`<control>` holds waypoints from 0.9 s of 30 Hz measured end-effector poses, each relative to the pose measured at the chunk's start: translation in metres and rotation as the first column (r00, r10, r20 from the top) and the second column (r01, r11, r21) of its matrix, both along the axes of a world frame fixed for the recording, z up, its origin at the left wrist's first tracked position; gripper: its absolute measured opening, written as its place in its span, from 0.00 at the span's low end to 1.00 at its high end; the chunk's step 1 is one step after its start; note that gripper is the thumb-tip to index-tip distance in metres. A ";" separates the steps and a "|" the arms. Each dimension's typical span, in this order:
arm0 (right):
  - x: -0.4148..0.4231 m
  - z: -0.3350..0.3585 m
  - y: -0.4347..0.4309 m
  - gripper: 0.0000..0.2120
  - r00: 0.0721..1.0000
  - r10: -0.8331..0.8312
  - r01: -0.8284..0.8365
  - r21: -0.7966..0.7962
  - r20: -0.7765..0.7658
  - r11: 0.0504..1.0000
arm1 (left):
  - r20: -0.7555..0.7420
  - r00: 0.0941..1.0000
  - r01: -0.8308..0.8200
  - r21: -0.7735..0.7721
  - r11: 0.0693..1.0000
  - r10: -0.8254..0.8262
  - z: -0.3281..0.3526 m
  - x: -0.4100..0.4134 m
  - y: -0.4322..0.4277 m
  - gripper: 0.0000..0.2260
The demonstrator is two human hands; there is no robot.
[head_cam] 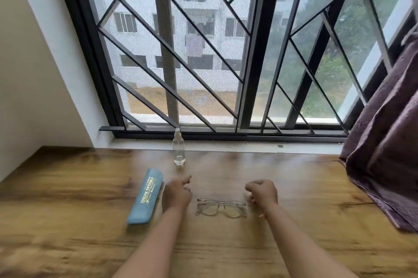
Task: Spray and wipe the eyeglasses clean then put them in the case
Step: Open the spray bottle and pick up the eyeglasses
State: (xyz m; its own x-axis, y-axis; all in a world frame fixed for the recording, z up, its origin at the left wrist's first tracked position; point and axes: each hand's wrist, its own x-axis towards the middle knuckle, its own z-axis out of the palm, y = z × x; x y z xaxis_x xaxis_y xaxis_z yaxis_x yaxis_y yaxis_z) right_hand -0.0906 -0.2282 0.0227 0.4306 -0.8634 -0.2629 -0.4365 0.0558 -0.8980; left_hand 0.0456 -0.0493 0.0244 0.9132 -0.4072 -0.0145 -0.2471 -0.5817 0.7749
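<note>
Clear-framed eyeglasses (221,207) lie folded on the wooden table (67,198), between my two hands. My left hand (177,194) hovers just left of them with fingers loosely curled, holding nothing. My right hand (262,191) sits just right of the glasses, fingers curled in, also holding nothing. A closed blue case (146,196) with gold lettering lies left of my left hand. A small clear spray bottle (178,147) stands upright at the table's far edge, beyond the case. No wiping cloth is in view.
A barred window (203,51) with a pale sill runs along the table's far edge. A purple curtain (384,142) hangs at the right and drapes onto the table's right end. A wall closes the left side.
</note>
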 end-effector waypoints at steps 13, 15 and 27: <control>0.134 0.018 0.028 0.19 0.938 0.343 -0.346 -0.107 -0.047 0.932 | 0.082 0.977 -0.180 -0.177 0.968 0.197 0.061 0.101 -0.025 0.24; 0.152 0.019 0.033 0.20 0.924 0.378 -0.382 -0.119 -0.056 0.917 | 0.059 0.983 -0.163 -0.184 0.969 0.177 0.059 0.107 -0.028 0.27; 0.204 -0.003 0.045 0.19 0.885 0.464 -0.465 -0.068 -0.034 0.882 | -0.055 0.985 -0.174 -0.292 0.940 0.165 0.049 0.116 -0.039 0.13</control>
State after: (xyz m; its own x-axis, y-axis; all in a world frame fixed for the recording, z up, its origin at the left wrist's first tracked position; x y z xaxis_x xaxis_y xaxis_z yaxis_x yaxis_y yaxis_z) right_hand 0.1131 -0.1829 0.0193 0.7834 -0.5819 -0.2182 -0.4108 -0.2215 -0.8844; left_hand 0.1618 -0.0887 0.0731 0.9702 -0.2362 0.0547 -0.1391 -0.3576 0.9235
